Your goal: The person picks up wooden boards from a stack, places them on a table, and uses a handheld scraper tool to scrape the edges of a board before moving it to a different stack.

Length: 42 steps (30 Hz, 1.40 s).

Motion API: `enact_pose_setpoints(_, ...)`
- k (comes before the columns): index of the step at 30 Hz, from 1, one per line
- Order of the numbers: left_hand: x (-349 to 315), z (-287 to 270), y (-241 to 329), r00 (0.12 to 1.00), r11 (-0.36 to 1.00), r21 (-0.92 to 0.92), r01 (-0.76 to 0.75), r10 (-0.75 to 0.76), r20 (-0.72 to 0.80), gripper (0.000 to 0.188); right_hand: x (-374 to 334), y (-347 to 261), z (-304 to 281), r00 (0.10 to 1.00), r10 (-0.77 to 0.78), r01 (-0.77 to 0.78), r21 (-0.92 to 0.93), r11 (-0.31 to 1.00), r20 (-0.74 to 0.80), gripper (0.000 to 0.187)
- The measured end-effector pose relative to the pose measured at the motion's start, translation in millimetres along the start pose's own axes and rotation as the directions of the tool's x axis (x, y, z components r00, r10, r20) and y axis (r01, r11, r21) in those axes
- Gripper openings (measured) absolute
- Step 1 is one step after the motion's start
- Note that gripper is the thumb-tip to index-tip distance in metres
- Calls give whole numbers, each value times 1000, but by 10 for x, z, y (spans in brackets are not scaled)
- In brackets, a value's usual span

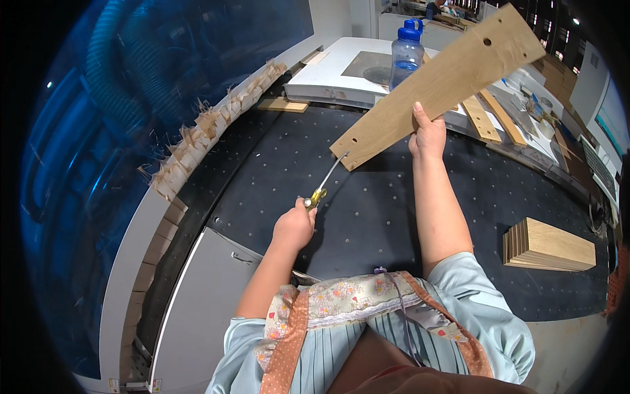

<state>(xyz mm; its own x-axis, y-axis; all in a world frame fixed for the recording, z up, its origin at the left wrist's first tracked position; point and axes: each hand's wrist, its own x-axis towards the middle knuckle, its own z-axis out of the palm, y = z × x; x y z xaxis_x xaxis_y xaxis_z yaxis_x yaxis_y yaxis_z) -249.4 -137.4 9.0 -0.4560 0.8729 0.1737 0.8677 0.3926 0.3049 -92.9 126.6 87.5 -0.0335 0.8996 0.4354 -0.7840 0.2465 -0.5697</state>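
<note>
1. A long, flat wooden board [438,85] of pale oak colour is held in the air above the black work table [394,217], tilted so that its far end rises toward the upper right. Its face shows fine grain, a small round hole near the raised end and another near the lower corner.
2. The right hand [428,134] grasps the board at its lower long edge, thumb on the face, fingers hidden behind it.
3. The left hand [295,226] is clenched around the handle of an air blow gun [323,186] with a brass-coloured fitting and a thin metal nozzle; the nozzle tip sits just at the board's lower corner.
4. The table is dark and dotted with small holes.
5. A stack of similar boards [548,246] lies on the table at the right, well apart from the hands.
6. A blue water bottle [407,54] stands behind the board on a white surface.
7. Splintered wood offcuts [210,125] line the table's left rim.
</note>
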Motion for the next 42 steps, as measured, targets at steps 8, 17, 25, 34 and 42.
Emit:
enact_pose_setpoints(8, 48, -36, -21, 994, 995, 35, 95, -97, 56, 35, -86, 147, -382, 984, 71, -51, 127, 991, -163, 42)
enact_pose_setpoints(17, 144, 43, -145, 991, 992, 0, 126, -126, 47, 30, -75, 185, -482, 983, 92, -81, 73, 994, -161, 41)
enact_pose_setpoints(25, 118, 40, -188, 991, 991, 22, 130, -131, 20, 30, -39, 213, -527, 977, 92, -78, 81, 994, -192, 40)
enact_pose_setpoints(34, 151, 24, 15, 1000, 1000, -15, 1, -1, 17, 28, -72, 203, -534, 977, 66, -55, 58, 997, -204, 38)
enact_pose_setpoints(42, 148, -36, 22, 996, 999, -29, 40, -38, 83, 29, -73, 223, -551, 976, 74, -64, 57, 996, -205, 39)
